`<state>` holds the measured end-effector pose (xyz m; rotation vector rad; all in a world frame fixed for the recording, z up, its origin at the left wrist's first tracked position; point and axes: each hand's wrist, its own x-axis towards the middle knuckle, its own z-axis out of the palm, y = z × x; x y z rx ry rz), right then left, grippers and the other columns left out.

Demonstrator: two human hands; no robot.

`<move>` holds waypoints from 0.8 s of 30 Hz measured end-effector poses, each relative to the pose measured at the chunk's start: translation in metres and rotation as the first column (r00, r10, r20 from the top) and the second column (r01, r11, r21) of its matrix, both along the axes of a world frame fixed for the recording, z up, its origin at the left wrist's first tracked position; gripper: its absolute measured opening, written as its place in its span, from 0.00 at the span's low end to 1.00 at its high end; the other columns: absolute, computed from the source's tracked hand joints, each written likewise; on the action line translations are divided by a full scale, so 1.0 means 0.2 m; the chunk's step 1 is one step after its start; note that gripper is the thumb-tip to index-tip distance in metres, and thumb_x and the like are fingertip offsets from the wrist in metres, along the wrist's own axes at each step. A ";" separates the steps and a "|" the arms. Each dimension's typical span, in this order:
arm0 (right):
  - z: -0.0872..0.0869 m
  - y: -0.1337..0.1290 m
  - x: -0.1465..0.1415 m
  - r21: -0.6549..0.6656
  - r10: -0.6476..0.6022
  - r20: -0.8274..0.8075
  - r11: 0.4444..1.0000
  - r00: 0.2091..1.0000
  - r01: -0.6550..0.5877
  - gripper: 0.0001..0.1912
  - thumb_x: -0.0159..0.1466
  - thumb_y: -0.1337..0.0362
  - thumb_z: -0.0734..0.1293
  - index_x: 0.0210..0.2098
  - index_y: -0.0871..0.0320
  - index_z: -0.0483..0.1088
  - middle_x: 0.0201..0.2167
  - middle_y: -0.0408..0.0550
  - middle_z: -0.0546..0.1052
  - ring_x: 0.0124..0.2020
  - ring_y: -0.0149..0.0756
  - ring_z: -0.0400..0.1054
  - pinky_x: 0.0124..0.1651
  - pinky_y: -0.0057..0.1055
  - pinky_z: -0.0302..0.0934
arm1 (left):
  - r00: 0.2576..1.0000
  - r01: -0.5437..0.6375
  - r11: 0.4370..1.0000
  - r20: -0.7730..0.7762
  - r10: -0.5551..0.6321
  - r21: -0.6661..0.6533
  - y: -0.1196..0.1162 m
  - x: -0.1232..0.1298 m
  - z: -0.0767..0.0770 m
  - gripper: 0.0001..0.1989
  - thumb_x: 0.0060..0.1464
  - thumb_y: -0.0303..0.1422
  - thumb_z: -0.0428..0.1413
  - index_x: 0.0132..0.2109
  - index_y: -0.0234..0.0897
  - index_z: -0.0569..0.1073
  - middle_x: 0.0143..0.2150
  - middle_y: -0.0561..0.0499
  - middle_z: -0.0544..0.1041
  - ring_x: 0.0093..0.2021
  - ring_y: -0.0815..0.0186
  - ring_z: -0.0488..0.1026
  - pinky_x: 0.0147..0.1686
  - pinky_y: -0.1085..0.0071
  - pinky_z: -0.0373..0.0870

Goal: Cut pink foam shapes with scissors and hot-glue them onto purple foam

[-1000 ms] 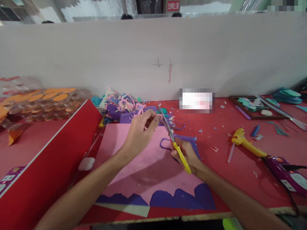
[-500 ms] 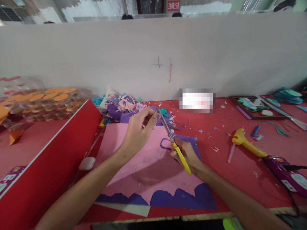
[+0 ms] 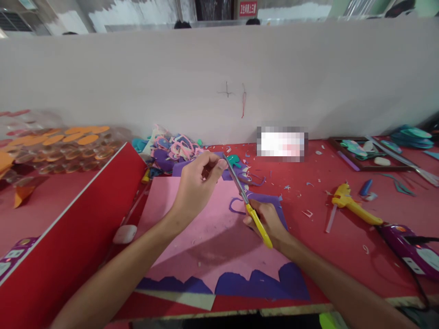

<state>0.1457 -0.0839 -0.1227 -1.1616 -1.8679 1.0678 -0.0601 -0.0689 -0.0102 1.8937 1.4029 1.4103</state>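
My right hand is closed round the yellow-handled scissors, whose blades point up and away to the left. My left hand is pinched at the blade tips, thumb against fingers; whatever small thing it may hold is hidden there. Beneath both hands lies a pink foam sheet with a jagged near edge, on top of a purple sheet. A thin purple loop of foam shows just left of my right hand.
Colourful foam offcuts are heaped at the back. A red board stands on the left, with orange-topped discs beyond it. On the right lie a yellow glue gun, a purple device and a dark tray. Scraps dot the red table.
Almost nothing differs. My left hand has shifted very slightly left, still beside the scissor tips; the scissors and my right hand stay nearly in place.
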 end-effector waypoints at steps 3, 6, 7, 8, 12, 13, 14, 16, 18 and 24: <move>0.03 -0.01 0.00 -0.030 0.013 -0.048 0.999 0.999 -0.014 0.22 0.61 0.46 0.67 0.25 0.53 0.57 0.20 0.38 0.60 0.21 0.29 0.52 0.22 0.26 0.45 | 1.000 0.018 1.000 0.022 -0.018 -0.002 0.01 0.00 -0.01 0.14 0.66 0.42 0.56 0.35 0.38 0.70 0.27 0.56 0.69 0.24 0.73 0.65 0.25 0.75 0.62; 0.02 -0.02 0.00 -0.063 0.045 -0.159 0.996 0.986 -0.056 0.24 0.62 0.40 0.65 0.29 0.53 0.59 0.22 0.40 0.63 0.21 0.29 0.55 0.22 0.27 0.50 | 0.997 0.059 0.998 0.049 -0.058 -0.019 0.01 0.00 -0.02 0.10 0.67 0.40 0.55 0.39 0.38 0.72 0.30 0.54 0.73 0.26 0.73 0.68 0.26 0.75 0.65; 0.01 -0.02 -0.01 -0.072 0.046 -0.199 0.995 0.979 -0.062 0.25 0.62 0.37 0.64 0.31 0.53 0.59 0.24 0.41 0.65 0.22 0.30 0.56 0.22 0.28 0.52 | 0.996 0.072 0.997 0.054 -0.070 -0.029 0.02 0.00 -0.02 0.09 0.67 0.39 0.56 0.40 0.38 0.73 0.30 0.54 0.73 0.26 0.72 0.68 0.26 0.75 0.66; 0.01 -0.02 -0.02 -0.081 0.041 -0.234 0.995 0.971 -0.062 0.27 0.61 0.35 0.64 0.33 0.53 0.60 0.27 0.42 0.67 0.23 0.30 0.57 0.23 0.28 0.54 | 0.996 0.078 0.996 0.056 -0.076 -0.039 0.02 0.00 -0.03 0.08 0.66 0.38 0.56 0.40 0.38 0.74 0.30 0.54 0.74 0.26 0.72 0.69 0.26 0.75 0.67; -0.01 -0.02 -0.03 -0.128 0.042 -0.291 0.988 0.956 -0.082 0.31 0.60 0.29 0.61 0.36 0.52 0.59 0.32 0.44 0.68 0.26 0.31 0.59 0.25 0.28 0.58 | 0.996 0.077 0.994 0.047 -0.074 -0.080 0.01 0.02 -0.03 0.09 0.65 0.37 0.57 0.38 0.37 0.74 0.28 0.55 0.75 0.26 0.72 0.70 0.27 0.75 0.67; -0.01 -0.02 -0.03 -0.126 0.055 -0.287 0.987 0.956 -0.095 0.31 0.61 0.29 0.61 0.36 0.52 0.59 0.31 0.43 0.67 0.26 0.30 0.58 0.25 0.28 0.57 | 0.997 0.073 0.994 0.042 -0.070 -0.083 0.01 0.02 -0.02 0.10 0.65 0.38 0.57 0.37 0.37 0.74 0.28 0.55 0.74 0.26 0.72 0.70 0.27 0.75 0.66; 0.00 -0.02 -0.03 -0.112 0.074 -0.272 0.988 0.960 -0.108 0.31 0.61 0.30 0.61 0.35 0.52 0.59 0.30 0.42 0.66 0.25 0.30 0.57 0.25 0.28 0.56 | 0.997 0.069 0.994 0.035 -0.066 -0.082 0.00 0.02 -0.02 0.10 0.66 0.38 0.57 0.37 0.37 0.73 0.27 0.55 0.74 0.26 0.72 0.70 0.27 0.75 0.66; 0.01 -0.01 -0.02 -0.054 0.109 -0.209 0.991 0.972 -0.123 0.28 0.63 0.34 0.62 0.32 0.53 0.59 0.27 0.41 0.65 0.25 0.30 0.55 0.25 0.28 0.54 | 0.999 0.053 0.996 0.016 -0.052 -0.076 0.00 0.02 -0.02 0.12 0.67 0.40 0.56 0.37 0.38 0.73 0.26 0.56 0.72 0.25 0.72 0.69 0.27 0.75 0.64; 0.02 -0.01 -0.01 0.005 0.117 -0.148 0.993 0.982 -0.117 0.25 0.63 0.38 0.63 0.31 0.53 0.58 0.26 0.41 0.65 0.25 0.31 0.55 0.26 0.29 0.52 | 0.999 0.042 0.997 -0.005 -0.042 -0.070 0.00 0.02 -0.02 0.14 0.68 0.41 0.54 0.36 0.38 0.71 0.25 0.56 0.71 0.24 0.72 0.68 0.26 0.74 0.63; 0.04 -0.02 -0.01 0.027 0.125 -0.119 0.992 0.985 -0.123 0.21 0.65 0.42 0.62 0.31 0.53 0.57 0.26 0.41 0.64 0.26 0.32 0.54 0.28 0.30 0.51 | 0.997 0.070 0.995 -0.007 -0.071 -0.074 -0.02 0.06 -0.01 0.16 0.68 0.41 0.53 0.32 0.38 0.68 0.25 0.56 0.69 0.25 0.72 0.66 0.27 0.75 0.63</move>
